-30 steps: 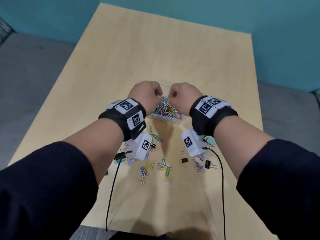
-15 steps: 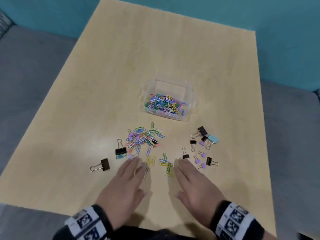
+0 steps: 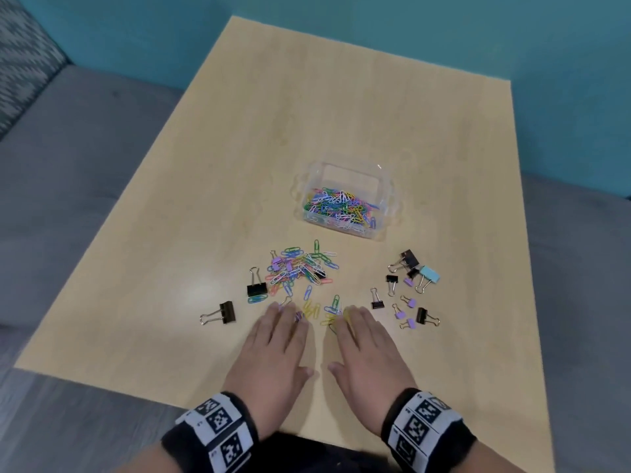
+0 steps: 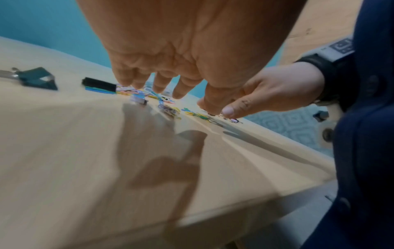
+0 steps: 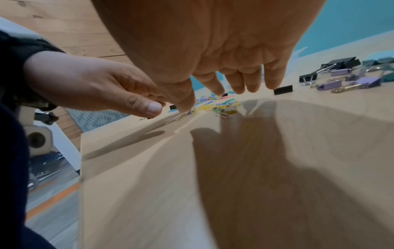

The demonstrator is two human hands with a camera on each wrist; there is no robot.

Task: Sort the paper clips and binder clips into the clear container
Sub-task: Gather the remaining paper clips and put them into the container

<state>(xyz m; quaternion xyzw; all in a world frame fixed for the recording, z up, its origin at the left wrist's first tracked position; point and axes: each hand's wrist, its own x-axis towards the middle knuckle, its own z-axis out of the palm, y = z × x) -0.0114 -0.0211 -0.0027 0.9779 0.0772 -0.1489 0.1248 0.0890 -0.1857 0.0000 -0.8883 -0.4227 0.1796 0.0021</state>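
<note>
A clear container (image 3: 387, 194) stands mid-table with many coloured paper clips (image 3: 341, 208) in it. In front of it lies a loose pile of paper clips (image 3: 300, 268) and a few yellow and green ones (image 3: 316, 310) near my fingertips. Binder clips (image 3: 411, 291) in black, purple and light blue are scattered at the right; two black binder clips (image 3: 256, 289) lie at the left. My left hand (image 3: 276, 346) and right hand (image 3: 367, 349) hover side by side, palms down, fingers extended over the nearest paper clips, holding nothing. Both wrist views show spread fingers (image 4: 179, 91) (image 5: 236, 86) above the table.
The light wooden table (image 3: 307, 131) runs far beyond the container. Its near edge is just under my wrists. A grey seat and a teal wall surround the table.
Both hands have come back from above the container to the near side of the table. They have opened flat over the closest paper clips.
</note>
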